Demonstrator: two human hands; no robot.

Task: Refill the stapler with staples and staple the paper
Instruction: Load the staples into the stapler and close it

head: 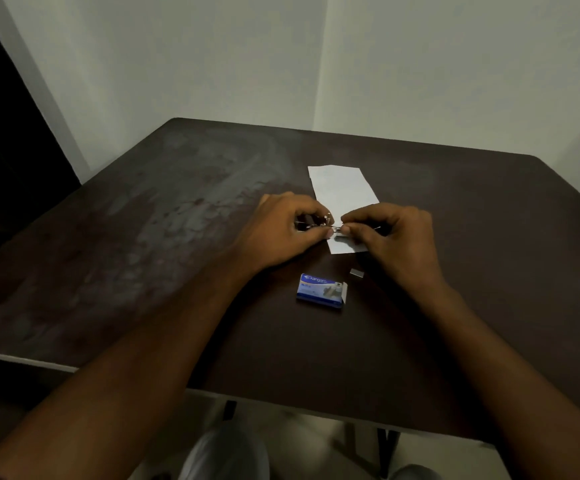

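Hiding stapler behind left hand

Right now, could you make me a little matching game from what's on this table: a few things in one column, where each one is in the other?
Things:
1. paper
2. staple box
3. loose staple strip
4. stapler

Places:
A. lying alone on the table, just right of the box
B. in the left hand
C. flat on the table, partly under both hands
D. nearest the person, end flap open

Pairs: 1-C, 2-D, 3-A, 4-B
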